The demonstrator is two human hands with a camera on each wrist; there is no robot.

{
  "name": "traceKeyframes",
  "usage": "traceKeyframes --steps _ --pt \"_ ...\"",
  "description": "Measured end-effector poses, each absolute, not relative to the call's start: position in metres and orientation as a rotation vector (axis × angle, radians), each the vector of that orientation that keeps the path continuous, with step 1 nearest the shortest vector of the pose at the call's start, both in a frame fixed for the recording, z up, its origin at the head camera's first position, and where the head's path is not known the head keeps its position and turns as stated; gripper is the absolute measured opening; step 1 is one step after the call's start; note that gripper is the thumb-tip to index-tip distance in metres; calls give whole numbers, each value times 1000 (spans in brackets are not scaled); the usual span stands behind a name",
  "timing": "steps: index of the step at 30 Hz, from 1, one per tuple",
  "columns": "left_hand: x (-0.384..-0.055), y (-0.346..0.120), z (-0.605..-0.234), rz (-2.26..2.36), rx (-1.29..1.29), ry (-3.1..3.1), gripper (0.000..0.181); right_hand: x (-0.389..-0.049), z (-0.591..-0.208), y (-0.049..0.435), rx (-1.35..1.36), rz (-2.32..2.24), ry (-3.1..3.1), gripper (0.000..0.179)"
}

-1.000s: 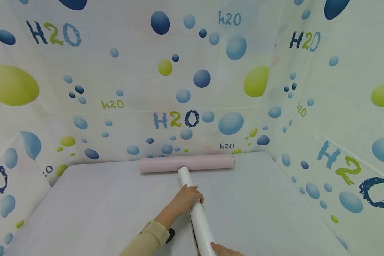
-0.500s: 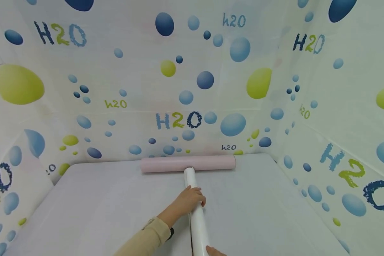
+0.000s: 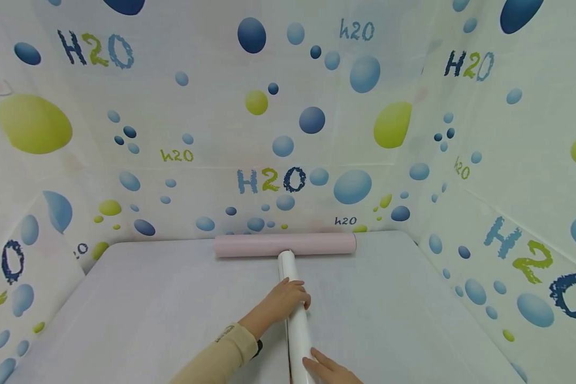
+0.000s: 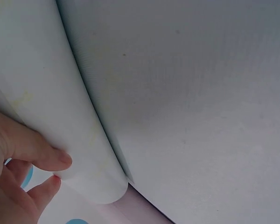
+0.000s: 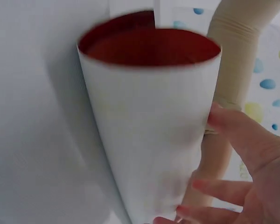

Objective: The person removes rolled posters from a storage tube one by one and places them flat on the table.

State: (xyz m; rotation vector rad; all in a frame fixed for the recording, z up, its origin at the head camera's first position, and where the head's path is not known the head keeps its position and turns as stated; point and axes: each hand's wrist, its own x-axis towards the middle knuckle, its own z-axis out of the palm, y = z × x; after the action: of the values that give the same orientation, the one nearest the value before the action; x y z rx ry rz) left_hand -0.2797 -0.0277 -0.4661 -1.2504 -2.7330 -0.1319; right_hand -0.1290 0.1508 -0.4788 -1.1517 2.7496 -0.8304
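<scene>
A long rolled sheet (image 3: 298, 330), white outside, lies lengthwise on the white tabletop. Its open end shows a dark red inside (image 5: 144, 46) in the right wrist view. Across the top of this roll my left hand (image 3: 284, 300) has its fingers bent over the far side, holding it; in the left wrist view, fingertips (image 4: 60, 158) rest against the white surface. Nearer to me, my right hand (image 3: 332, 368) touches the roll's right side with extended, spread fingers. At the far end, a pale pink roll (image 3: 285, 245) lies crosswise, close to the white roll's tip.
The tabletop (image 3: 173, 298) stretches to both sides of the white roll. Behind and beside it hang white sheets (image 3: 211, 122) printed with blue and green bubbles and "H2O" lettering, walling in the back, left and right.
The white roll's near end has swung left, so it lies straighter. My left hand stays on it; my right hand briefly slid lower, then came further into view. The head view shifted slightly.
</scene>
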Motion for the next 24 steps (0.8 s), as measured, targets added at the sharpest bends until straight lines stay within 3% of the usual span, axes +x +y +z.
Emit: traceKeyframes --steps 2,7,13,24 --pt "-280 -27 -467 -118 -1248 -2731 36 -137 -468 149 -1300 -760 2732 63" --pt "-281 -27 -467 -91 -1244 -2739 34 -152 -453 135 -1249 -522 2724 69" --pt "-282 -30 -463 -102 -1245 -2730 33 -166 -458 122 -1403 -287 2814 72" --pt "-277 -36 -465 -133 -1244 -2728 33 -172 -476 120 -1483 -267 2890 73"
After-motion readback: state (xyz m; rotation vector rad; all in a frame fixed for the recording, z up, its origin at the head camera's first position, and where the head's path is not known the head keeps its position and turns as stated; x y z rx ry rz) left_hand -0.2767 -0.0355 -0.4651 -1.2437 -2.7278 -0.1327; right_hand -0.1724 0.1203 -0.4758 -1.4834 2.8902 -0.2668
